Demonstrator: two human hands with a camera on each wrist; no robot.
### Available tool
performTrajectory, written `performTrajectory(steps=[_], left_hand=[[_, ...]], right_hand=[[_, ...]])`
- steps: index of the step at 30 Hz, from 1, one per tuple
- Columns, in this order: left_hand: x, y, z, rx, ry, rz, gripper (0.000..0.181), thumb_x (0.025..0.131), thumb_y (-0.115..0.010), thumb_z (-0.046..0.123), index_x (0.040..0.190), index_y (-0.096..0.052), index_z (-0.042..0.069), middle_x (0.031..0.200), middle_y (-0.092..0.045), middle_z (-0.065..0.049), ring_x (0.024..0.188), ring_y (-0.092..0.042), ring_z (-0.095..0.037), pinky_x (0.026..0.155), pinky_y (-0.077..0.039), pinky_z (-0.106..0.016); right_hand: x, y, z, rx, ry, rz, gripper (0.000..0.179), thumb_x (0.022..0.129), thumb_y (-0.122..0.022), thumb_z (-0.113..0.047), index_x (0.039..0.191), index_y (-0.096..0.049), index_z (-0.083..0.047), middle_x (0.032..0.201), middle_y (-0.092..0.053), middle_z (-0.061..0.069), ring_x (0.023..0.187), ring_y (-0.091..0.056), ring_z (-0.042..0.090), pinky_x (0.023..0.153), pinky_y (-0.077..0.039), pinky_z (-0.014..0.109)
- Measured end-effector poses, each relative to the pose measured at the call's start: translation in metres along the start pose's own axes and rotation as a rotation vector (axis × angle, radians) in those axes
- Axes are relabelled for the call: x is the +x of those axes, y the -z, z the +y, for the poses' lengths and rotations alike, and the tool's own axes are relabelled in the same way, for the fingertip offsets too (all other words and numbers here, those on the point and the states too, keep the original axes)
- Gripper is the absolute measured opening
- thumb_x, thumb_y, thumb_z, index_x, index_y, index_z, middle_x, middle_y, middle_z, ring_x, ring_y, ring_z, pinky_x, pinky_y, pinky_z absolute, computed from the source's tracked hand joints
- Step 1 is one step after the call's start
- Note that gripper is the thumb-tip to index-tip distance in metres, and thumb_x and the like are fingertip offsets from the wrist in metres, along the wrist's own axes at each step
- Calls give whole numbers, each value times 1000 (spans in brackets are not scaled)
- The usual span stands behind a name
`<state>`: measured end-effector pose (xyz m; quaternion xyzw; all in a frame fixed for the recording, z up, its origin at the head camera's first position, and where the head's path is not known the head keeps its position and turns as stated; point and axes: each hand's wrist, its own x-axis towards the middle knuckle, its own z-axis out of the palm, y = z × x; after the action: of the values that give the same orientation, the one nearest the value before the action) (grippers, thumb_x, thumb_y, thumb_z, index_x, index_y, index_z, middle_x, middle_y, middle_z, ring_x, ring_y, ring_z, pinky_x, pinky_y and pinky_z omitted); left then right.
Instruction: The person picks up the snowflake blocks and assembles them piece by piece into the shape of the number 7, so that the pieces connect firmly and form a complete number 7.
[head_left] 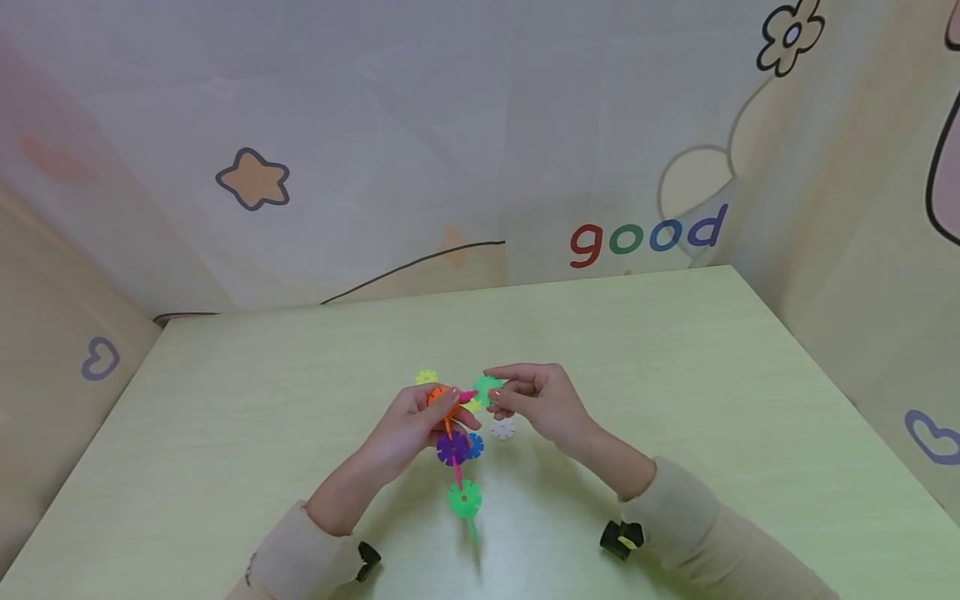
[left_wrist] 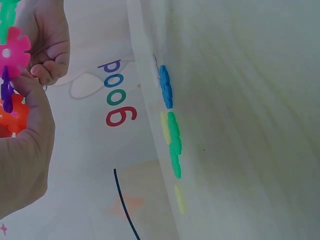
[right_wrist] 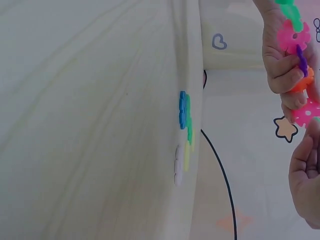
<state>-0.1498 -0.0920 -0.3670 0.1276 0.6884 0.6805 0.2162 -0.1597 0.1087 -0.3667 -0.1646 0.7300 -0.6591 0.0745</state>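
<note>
My left hand (head_left: pixel 408 425) grips a chain of slotted plastic discs by its orange disc (head_left: pixel 439 400). From there a purple disc (head_left: pixel 452 448) hangs down, then a pink disc (left_wrist: pixel 17 52) seen edge-on from the head, and a green disc (head_left: pixel 465 498) near the bottom. Another pink disc (right_wrist: pixel 306 114) sticks out of the orange one toward the right. Between thumb and fingers, my right hand (head_left: pixel 551 404) pinches a green disc (head_left: pixel 486 389) close against this pink disc. Whether their slots engage, I cannot tell.
Loose discs lie flat on the pale green table (head_left: pixel 262 400) beyond the chain: a blue disc (head_left: pixel 476 446), a white disc (head_left: pixel 503 428) and a yellow disc (head_left: pixel 427 377). Green pieces (left_wrist: pixel 174 142) lie near the blue one in the left wrist view. Printed curtains surround the table.
</note>
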Motion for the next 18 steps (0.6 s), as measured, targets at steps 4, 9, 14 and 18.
performTrajectory(steps=[4, 9, 14, 18], left_hand=[[0, 0, 0, 12, -1, -6, 37, 98, -42, 18, 115, -48, -14, 88, -67, -8, 71, -62, -14, 66, -51, -23], [-1, 1, -2, 16, -1, -13, 35, 98, -42, 17, 114, -47, -14, 86, -67, -8, 70, -61, -14, 65, -50, -23], [-1, 1, -2, 27, 2, -13, 33, 97, -44, 17, 111, -49, -11, 84, -66, -7, 69, -60, -14, 63, -49, -22], [-1, 3, -2, 22, 0, -22, 36, 97, -43, 18, 112, -49, -14, 83, -66, -5, 68, -59, -14, 62, -49, -21]], right_hand=[[-1, -2, 3, 4, 11, 4, 27, 85, -60, 2, 111, -59, 9, 78, -66, 16, 67, -65, 23, 66, -53, 30], [-1, -5, 5, -1, 31, 6, 27, 85, -59, 3, 111, -59, 10, 78, -66, 20, 67, -64, 29, 64, -54, 30], [-2, -8, 7, -21, 41, 5, 28, 84, -61, 2, 111, -60, 9, 78, -65, 20, 65, -65, 19, 65, -54, 31], [-2, -8, 7, -29, 46, -16, 29, 85, -61, 0, 113, -59, 8, 78, -66, 18, 67, -65, 23, 66, -54, 31]])
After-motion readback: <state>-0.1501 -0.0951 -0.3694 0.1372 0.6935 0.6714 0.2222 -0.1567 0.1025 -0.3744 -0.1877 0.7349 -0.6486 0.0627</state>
